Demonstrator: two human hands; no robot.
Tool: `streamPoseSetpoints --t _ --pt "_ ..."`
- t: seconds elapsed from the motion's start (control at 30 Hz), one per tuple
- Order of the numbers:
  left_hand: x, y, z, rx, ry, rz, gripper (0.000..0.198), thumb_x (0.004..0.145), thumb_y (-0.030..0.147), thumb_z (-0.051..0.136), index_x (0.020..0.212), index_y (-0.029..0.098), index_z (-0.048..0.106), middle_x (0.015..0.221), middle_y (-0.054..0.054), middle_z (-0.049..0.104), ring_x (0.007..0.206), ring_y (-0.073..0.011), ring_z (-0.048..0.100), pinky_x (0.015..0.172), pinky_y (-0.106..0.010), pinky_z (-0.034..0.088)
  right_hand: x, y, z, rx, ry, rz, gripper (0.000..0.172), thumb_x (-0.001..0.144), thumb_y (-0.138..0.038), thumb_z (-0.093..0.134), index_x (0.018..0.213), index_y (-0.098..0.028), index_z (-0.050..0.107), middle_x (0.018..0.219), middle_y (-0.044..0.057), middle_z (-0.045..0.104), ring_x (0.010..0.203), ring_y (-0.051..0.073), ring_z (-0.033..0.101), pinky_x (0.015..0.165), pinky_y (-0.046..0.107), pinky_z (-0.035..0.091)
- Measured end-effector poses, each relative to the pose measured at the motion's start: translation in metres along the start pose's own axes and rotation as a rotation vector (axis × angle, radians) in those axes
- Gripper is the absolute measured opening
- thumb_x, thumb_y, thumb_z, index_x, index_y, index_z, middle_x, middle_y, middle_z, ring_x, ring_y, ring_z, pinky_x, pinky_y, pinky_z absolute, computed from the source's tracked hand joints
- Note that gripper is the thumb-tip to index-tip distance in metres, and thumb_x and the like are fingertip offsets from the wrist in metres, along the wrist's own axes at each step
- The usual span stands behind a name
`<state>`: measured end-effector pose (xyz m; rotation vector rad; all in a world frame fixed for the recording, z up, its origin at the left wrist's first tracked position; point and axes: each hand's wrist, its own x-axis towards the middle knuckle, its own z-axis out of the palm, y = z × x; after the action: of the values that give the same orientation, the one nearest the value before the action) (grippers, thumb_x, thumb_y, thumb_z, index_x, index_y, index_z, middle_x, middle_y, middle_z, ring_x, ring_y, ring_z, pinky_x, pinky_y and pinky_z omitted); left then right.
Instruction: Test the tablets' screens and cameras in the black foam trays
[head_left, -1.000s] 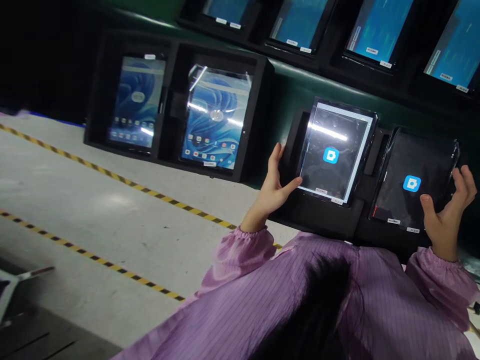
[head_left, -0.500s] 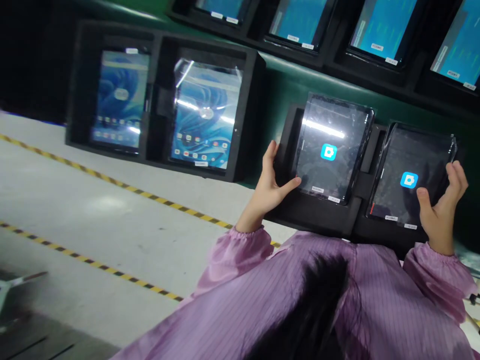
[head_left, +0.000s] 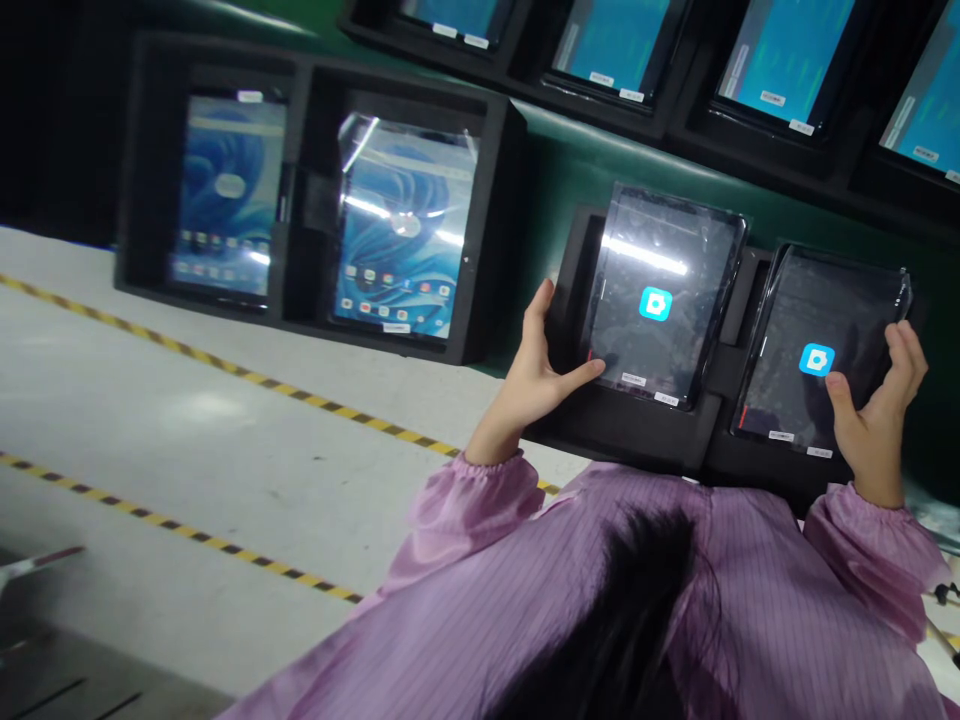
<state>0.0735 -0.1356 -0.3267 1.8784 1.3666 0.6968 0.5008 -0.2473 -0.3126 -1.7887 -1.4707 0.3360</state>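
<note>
The left tablet (head_left: pixel 667 330) is lying just beyond the tip of the left thumb, and the right tablet (head_left: pixel 799 310) is lying under the right thumb and inward of the right fingers; both are showing a blue icon on a dark screen, with white labels along the near edge. The left hand (head_left: pixel 536 380) is spreading wide, its thumb reaching to the left tablet's near corner and its fingers pointing up along the side of the black tray (head_left: pixel 630 430); the right hand (head_left: pixel 877 425) is curving half open at the right tablet's outer edge; whether either hand is gripping tablet or tray, one cannot tell. The tray is sitting on a glossy green surface (head_left: pixel 574 185), which is showing beyond the left fingertips; farther left of those fingers a second tray (head_left: pixel 491 225) is holding two lit tablets (head_left: pixel 405 225); well beyond both hands, more tablets (head_left: pixel 787 55) are lying in a row, glowing blue. Left of the left wrist, a pale floor (head_left: pixel 210 410) is stretching away, yellow-and-black tape (head_left: pixel 285 392) crossing it; behind the hands, a striped purple garment (head_left: pixel 757 570) is filling the near side, dark hair (head_left: pixel 630 610) hanging over it.
</note>
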Motion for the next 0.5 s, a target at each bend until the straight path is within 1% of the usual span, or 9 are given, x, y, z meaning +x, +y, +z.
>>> streamPoseSetpoints --t 0.13,0.27,0.4,0.5 --pt "0.001 0.006 0.0 0.009 -0.005 -0.013 0.127 0.08 0.076 0.085 0.174 0.028 0.014 0.18 -0.019 0.013 0.168 -0.0446 0.013 0.137 -0.064 0.016 0.0 -0.001 0.0 -0.004 -0.007 0.027 0.079 0.1 -0.056 0.066 0.166 -0.026 0.034 0.171 0.018 0.032 0.161 0.036 0.029 0.13 0.071 0.024" --pt "0.002 0.009 -0.001 0.007 -0.021 -0.023 0.13 0.078 0.077 0.086 0.174 0.026 0.014 0.179 -0.02 0.016 0.167 -0.0448 0.015 0.137 -0.062 0.017 0.0 0.0 0.0 -0.008 -0.002 0.005 0.079 0.101 -0.054 0.067 0.167 -0.026 0.034 0.171 0.019 0.033 0.162 0.036 0.029 0.13 0.071 0.024" --pt "0.003 0.011 0.0 0.019 -0.005 -0.035 0.126 0.08 0.075 0.086 0.173 0.026 0.016 0.178 -0.02 0.019 0.167 -0.0445 0.016 0.137 -0.062 0.018 0.001 0.001 0.001 -0.022 0.005 -0.01 0.079 0.101 -0.055 0.067 0.167 -0.026 0.033 0.17 0.019 0.033 0.162 0.037 0.028 0.13 0.071 0.025" --pt "0.004 0.013 0.001 0.026 0.002 -0.054 0.125 0.081 0.075 0.084 0.173 0.024 0.017 0.178 -0.021 0.019 0.167 -0.0447 0.015 0.137 -0.063 0.017 0.001 0.001 0.001 -0.032 -0.007 0.014 0.08 0.101 -0.057 0.066 0.167 -0.026 0.032 0.171 0.018 0.033 0.161 0.037 0.029 0.129 0.071 0.025"
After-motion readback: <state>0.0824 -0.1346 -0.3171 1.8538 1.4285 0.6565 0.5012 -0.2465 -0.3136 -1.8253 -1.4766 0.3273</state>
